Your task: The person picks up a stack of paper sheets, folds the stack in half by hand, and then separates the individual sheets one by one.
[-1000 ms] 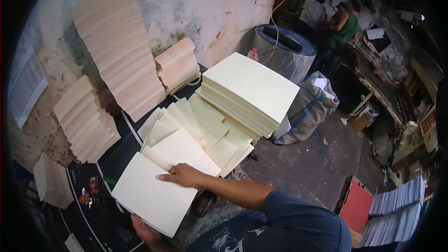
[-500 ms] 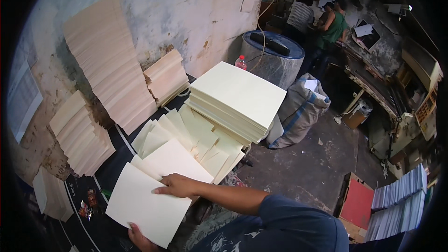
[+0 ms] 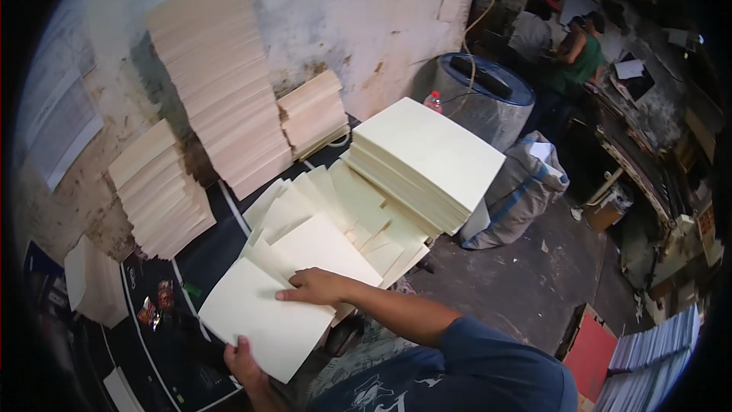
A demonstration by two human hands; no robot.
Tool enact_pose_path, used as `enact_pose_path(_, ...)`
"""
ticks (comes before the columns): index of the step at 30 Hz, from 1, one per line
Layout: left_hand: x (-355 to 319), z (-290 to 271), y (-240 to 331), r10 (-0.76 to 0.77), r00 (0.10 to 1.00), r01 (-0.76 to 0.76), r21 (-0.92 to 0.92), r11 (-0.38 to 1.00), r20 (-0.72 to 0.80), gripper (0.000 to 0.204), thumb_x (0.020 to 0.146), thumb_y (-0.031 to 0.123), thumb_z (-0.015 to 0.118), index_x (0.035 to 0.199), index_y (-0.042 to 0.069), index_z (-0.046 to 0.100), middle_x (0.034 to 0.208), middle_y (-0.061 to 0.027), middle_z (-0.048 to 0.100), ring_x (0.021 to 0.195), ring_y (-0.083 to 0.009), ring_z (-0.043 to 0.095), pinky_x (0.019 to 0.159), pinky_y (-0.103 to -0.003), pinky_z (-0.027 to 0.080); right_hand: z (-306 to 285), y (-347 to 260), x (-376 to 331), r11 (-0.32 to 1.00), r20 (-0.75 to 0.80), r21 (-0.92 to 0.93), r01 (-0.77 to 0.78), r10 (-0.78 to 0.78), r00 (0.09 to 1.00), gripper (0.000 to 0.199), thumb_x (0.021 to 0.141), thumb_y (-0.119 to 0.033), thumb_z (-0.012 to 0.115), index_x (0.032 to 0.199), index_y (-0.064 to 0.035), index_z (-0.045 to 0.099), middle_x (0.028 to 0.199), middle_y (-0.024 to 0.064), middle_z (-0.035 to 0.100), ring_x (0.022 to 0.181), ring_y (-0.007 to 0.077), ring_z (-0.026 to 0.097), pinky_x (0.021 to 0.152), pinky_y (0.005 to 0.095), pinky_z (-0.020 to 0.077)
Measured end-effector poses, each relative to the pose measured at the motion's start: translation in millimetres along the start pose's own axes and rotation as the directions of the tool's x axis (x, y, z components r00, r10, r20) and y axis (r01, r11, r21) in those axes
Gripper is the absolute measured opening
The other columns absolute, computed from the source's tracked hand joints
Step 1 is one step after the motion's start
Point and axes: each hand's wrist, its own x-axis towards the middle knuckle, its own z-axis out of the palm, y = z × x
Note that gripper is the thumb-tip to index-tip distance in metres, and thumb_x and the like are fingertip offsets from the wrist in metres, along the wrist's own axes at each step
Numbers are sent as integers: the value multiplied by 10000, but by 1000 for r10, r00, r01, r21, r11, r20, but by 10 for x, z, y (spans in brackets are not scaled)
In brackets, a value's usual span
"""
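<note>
Cream paper sheet (image 3: 267,320), large and rectangular, lying at the near left end of a fanned row of sheets (image 3: 335,214) on a dark table (image 3: 206,259). The sheet looks light, thin and limp; it would probably sag if lifted by one corner and crease if pinched hard, so opposite edges are the fair places to take hold. Right hand (image 3: 316,288) rests flat on the sheet's far right edge, fingers spread, pressing rather than clenching. Left hand (image 3: 242,360) grasps the near edge from below, thumb on top; how far its fingers curl under is hidden. Far right of the row: a thick squared stack (image 3: 431,156) of like sheets. Along the far wall: leaning tan bundles (image 3: 217,76). Right, on the floor: a grey sack (image 3: 518,191) and a blue-rimmed drum (image 3: 480,99).
</note>
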Motion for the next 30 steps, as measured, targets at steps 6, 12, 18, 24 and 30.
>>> enact_pose_path(6,-15,17,52,65,996,-61,-53,997,68,465,980,310,552,1196,-101,519,1105,-183,630,971,-257,635,856,-380,513,-69,-8,79,995,7,-101,-7,8,1000,541,925,-471,564,1087,39,644,957,284,651,903,391,642,851,413,481)
enact_pose_path(12,-55,-68,121,137,984,-139,11,990,116,526,1029,379,379,1240,-87,499,1136,-201,620,996,-289,643,838,-400,536,40,193,25,824,-427,-561,-82,-203,881,549,924,-321,521,1400,-58,450,1436,233,422,1298,342,449,1019,472,399)
enact_pose_path(18,-62,-239,91,238,941,-311,337,889,241,492,1030,337,365,1222,-93,508,1115,-205,632,959,-301,654,824,-415,536,297,992,273,639,-121,-754,152,-363,924,559,947,-381,459,1434,-109,427,1566,166,240,1454,297,212,1171,519,151)
enact_pose_path(24,-103,11,261,190,958,-224,147,963,213,491,1020,329,386,1179,-110,537,1106,-202,639,978,-285,644,846,-389,518,-18,429,244,867,-199,-458,197,-316,928,560,960,-475,459,1294,-37,564,1401,193,477,1312,317,431,1082,441,330)
enact_pose_path(30,-91,25,81,119,952,-105,-66,992,283,676,1000,499,397,1326,-93,417,1253,-220,562,1095,-306,602,932,-435,499,57,50,71,1000,136,-3,14,-14,991,607,930,-540,533,1097,32,652,1006,230,675,953,334,645,852,382,487)
